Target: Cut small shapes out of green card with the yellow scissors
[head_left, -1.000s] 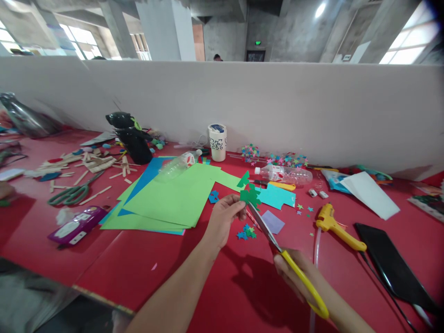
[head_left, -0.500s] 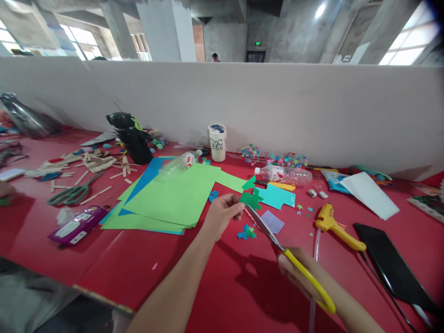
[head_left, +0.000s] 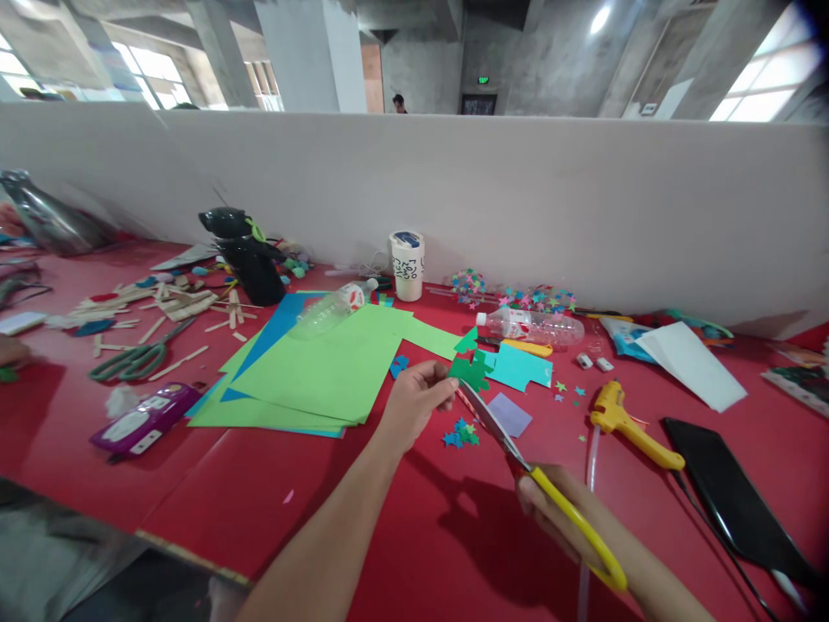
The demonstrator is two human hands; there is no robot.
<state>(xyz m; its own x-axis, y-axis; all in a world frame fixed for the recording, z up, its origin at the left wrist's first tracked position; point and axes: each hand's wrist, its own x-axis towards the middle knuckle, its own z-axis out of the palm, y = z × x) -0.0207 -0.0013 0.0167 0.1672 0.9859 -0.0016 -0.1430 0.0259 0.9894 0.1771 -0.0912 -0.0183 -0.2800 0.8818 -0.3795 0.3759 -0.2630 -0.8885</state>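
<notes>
My left hand (head_left: 420, 399) is closed in a pinch, its fingertips at the edge of a jagged dark green paper (head_left: 471, 371). How much of the paper lies between the fingers is partly hidden. My right hand (head_left: 557, 510) grips yellow-handled scissors (head_left: 573, 514), and their blade tips meet the green paper right by my left fingertips. Below the blades sits a small pile of blue and green stars (head_left: 461, 434). A purple paper square (head_left: 509, 415) lies under and beside the scissors. Past the green paper is a notched turquoise paper (head_left: 520, 367).
Light green sheets (head_left: 324, 367) and a plastic bottle (head_left: 333, 311) lie to the left, with green scissors (head_left: 139, 361) and a purple device (head_left: 148, 421) beyond. A yellow glue gun (head_left: 631, 423) and a black phone-like slab (head_left: 731, 492) lie right. A white cup (head_left: 408, 268) stands behind.
Almost nothing differs. Both hands, the scissors and the green paper keep their places, and the view has shifted very slightly.
</notes>
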